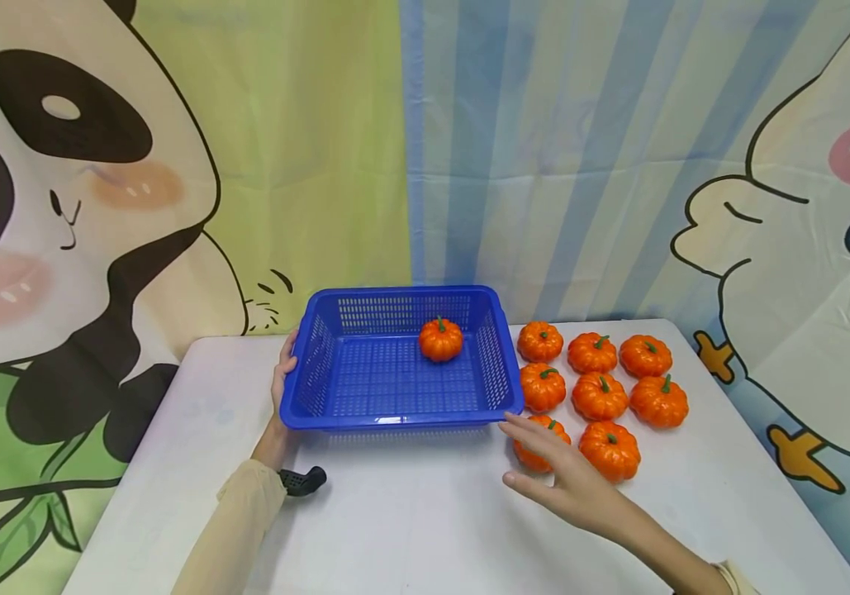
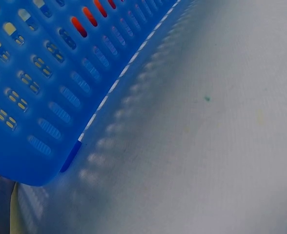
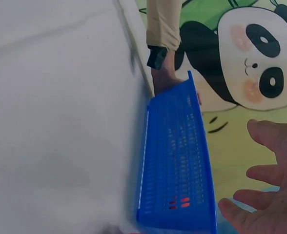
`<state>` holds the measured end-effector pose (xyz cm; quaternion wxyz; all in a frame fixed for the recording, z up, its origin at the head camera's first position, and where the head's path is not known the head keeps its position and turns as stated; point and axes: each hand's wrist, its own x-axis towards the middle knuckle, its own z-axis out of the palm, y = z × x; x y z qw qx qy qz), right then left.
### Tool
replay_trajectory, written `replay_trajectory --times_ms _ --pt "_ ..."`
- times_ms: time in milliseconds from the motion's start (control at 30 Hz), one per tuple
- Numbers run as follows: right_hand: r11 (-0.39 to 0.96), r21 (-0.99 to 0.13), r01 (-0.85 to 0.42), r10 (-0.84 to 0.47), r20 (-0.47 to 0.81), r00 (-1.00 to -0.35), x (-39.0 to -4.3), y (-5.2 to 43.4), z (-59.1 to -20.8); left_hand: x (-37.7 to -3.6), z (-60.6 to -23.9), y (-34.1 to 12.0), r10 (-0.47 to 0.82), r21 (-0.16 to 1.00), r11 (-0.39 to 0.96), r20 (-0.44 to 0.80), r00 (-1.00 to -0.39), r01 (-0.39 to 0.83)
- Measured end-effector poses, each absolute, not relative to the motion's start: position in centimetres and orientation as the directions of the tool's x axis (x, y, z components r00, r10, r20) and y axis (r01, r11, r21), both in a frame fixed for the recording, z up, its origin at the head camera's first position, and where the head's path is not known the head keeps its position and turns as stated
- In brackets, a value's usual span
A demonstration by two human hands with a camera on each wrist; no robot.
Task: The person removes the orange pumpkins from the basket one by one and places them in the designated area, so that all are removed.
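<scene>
A blue basket (image 1: 365, 388) sits on the white bench (image 1: 410, 529), toward its far edge. The left hand (image 1: 282, 382) grips the basket's left rim, fingers curled over the edge. One orange pumpkin (image 1: 440, 339) lies inside the basket, near its far right corner. The right hand (image 1: 558, 475) hovers just off the basket's near right corner, fingers spread and straight, holding nothing; it partly covers the nearest pumpkin (image 1: 532, 454) of a group of eight. The other pumpkins (image 1: 599, 395) stand in rows on the bench just right of the basket. Behind the basket hangs a cartoon panda backdrop (image 1: 60, 207).
</scene>
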<state>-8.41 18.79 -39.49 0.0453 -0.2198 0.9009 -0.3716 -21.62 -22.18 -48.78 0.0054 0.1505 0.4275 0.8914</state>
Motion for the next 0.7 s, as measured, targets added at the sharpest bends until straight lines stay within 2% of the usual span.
replay_trajectory --times_ms 433,700 --pt "0.609 -0.680 -0.409 -0.569 -0.016 -0.822 -9.5 16.6 -37.6 -21.5 -48.6 -22.2 0.119 0.794 -0.596 0.237 -0.964 0.122" --pt "0.609 -0.634 -0.476 -0.610 0.010 -0.793 -10.8 15.9 -37.2 -21.6 -48.7 -22.1 0.129 0.775 -0.620 0.255 -0.958 0.122"
